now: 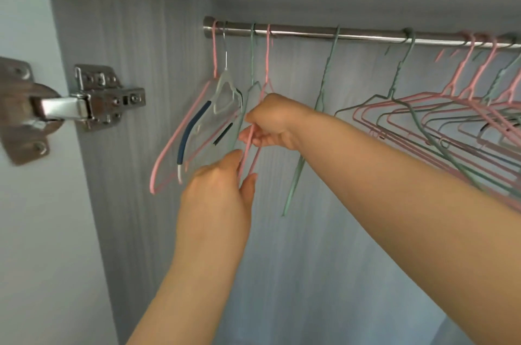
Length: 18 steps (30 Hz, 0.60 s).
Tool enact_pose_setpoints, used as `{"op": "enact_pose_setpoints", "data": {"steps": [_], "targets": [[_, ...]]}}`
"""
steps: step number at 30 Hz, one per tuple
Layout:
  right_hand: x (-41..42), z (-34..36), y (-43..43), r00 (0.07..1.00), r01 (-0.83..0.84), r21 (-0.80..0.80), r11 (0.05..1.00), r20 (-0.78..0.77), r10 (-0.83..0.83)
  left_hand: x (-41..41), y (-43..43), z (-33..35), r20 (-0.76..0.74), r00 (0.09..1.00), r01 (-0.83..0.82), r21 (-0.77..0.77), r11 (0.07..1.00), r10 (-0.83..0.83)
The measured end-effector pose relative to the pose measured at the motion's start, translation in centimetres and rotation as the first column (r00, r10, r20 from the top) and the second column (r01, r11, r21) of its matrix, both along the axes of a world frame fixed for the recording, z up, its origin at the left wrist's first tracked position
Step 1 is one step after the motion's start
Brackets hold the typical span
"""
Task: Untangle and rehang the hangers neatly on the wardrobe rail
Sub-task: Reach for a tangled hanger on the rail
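A steel wardrobe rail (304,33) runs across the top. At its left end hang a pink hanger (169,144), a clear hanger with dark blue sleeves (222,90), a green hanger (251,62) and another pink hanger (267,57). My right hand (270,122) pinches that second pink hanger's lower wires. My left hand (220,189) grips the same pink wires just below. One green hanger (324,90) hangs alone mid-rail. A tangled bunch of several pink and green hangers (451,119) fills the right end, partly hidden behind my right forearm.
A metal door hinge (95,99) is fixed to the left wardrobe wall, with the door plate (19,113) at the far left. The grey back panel (310,232) lies behind the hangers. A gap on the rail separates the lone green hanger from the right bunch.
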State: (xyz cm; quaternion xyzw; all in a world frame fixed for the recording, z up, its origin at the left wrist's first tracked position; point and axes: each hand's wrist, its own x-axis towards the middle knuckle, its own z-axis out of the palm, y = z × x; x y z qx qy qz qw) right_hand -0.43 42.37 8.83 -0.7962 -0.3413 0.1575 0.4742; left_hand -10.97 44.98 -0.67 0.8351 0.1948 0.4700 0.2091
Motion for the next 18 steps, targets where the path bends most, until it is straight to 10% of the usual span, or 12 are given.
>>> {"op": "enact_pose_setpoints", "data": {"steps": [18], "targets": [[2.6, 0.4, -3.1, 0.984, 0.174, -0.017, 0.985, 0.043, -0.174, 3.1, -2.8, 0.4, -0.002, 0.979, 0.203, -0.072, 0.976, -0.204]]}}
